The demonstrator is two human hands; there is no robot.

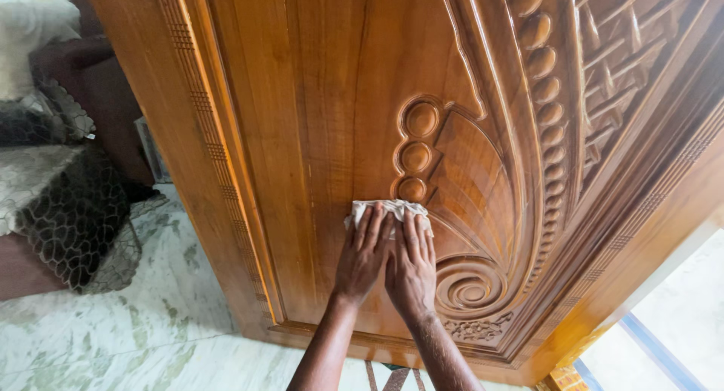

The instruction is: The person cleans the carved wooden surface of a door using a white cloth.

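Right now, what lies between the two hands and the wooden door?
A white cloth lies there, in the head view. The left hand and right hand press flat on it, side by side, against the carved door, just below three round carved knobs.

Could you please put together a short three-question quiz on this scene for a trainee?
1. True or false: both the left hand and the right hand press on the white cloth.
2. What does the cloth lie against?
A. the marble floor
B. the carved wooden door
C. a cushion
3. Which carving sits just above the cloth?

Key:
1. True; the palms lie flat, side by side.
2. B, the carved wooden door.
3. A column of three round bosses.
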